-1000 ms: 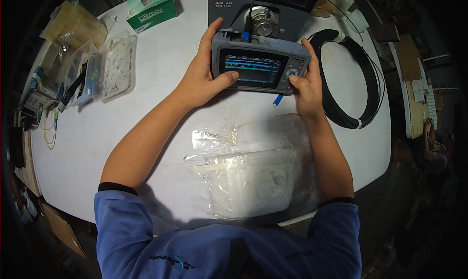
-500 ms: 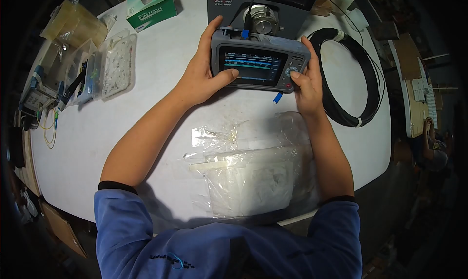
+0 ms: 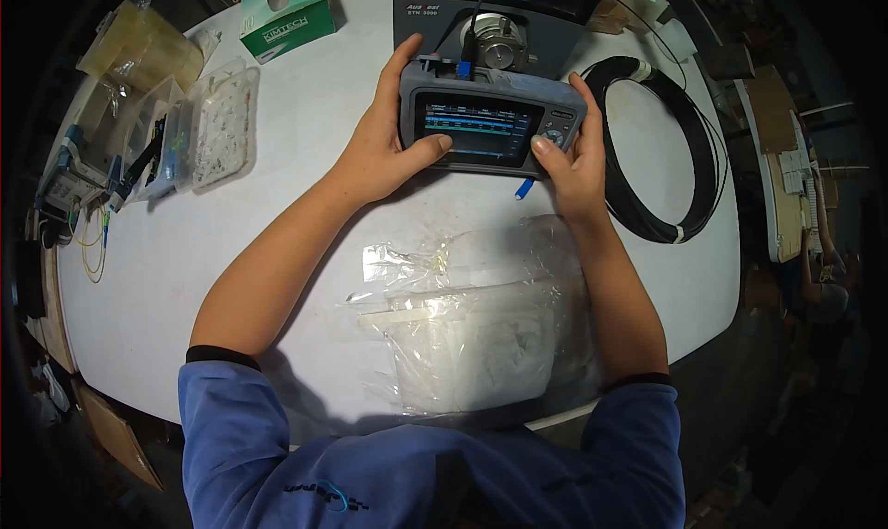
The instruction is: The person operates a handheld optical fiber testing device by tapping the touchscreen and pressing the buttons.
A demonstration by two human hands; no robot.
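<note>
A grey handheld tester [image 3: 476,127] with a lit screen is held up over the table between both hands. My left hand [image 3: 384,150] grips its left end, the thumb on the screen's lower left corner. At the right end my right hand [image 3: 578,164] holds it, fingers behind and the thumb by the round button pad. A black cable with a blue connector [image 3: 464,69] enters the tester's top edge. Under its lower edge shows a blue-tipped connector [image 3: 524,189]. Below the hands lies a clear plastic bag [image 3: 472,344] with white contents.
Behind the tester stands a dark machine [image 3: 425,30]. A coil of black cable [image 3: 647,216] lies at the right. At the left are a green tissue box [image 3: 289,25], a clear tray [image 3: 225,127] and a small device [image 3: 69,182]. Another person [image 3: 823,289] is at far right.
My right thumb has moved left on the button pad, toward the screen edge. The tester has shifted very slightly left. The other person at far right has moved an arm.
</note>
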